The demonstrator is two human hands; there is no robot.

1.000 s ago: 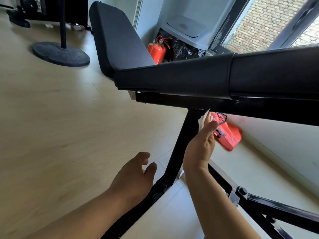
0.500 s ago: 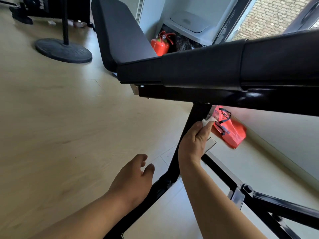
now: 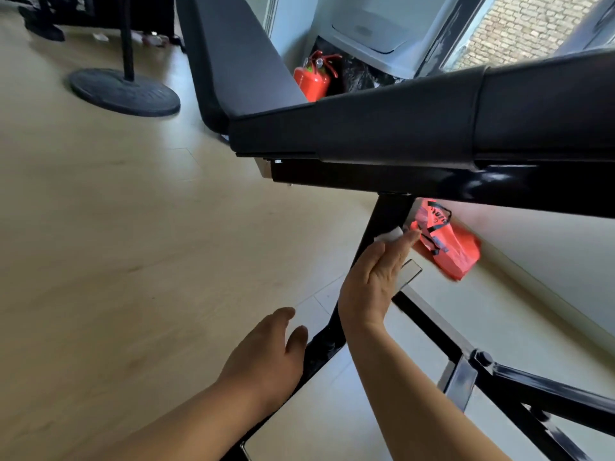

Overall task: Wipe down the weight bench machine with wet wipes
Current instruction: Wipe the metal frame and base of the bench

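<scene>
Pale wood-look floor [image 3: 116,244] fills the left half of the view. Over it stands the black weight bench [image 3: 399,128]: its long padded seat runs in from the right, its padded backrest [image 3: 233,61] rises beyond, and a glossy black frame beam [image 3: 366,178] sits directly under the padding. A slanted support leg [image 3: 389,214] drops from that beam to the base bars [image 3: 429,324] near the floor. A round black stand base [image 3: 123,93] sits on the floor at upper left, well apart from the bench. An orange plastic bag [image 3: 449,247] lies on the floor by the wall, behind the leg. A red fire extinguisher [image 3: 311,83] stands in the far corner.

The left hand [image 3: 266,354] hovers low, just beside the foot of the leg. Its grip is relaxed, the fingers loosely curved, and it has hold of nothing. Whether it touches the metal cannot be told. The right hand [image 3: 372,287] reaches up along the leg with its grip spread flat and fingers nearly straight. The fingertips press a small white wet wipe [image 3: 389,235] against the upper part of the leg, just below the beam.
</scene>
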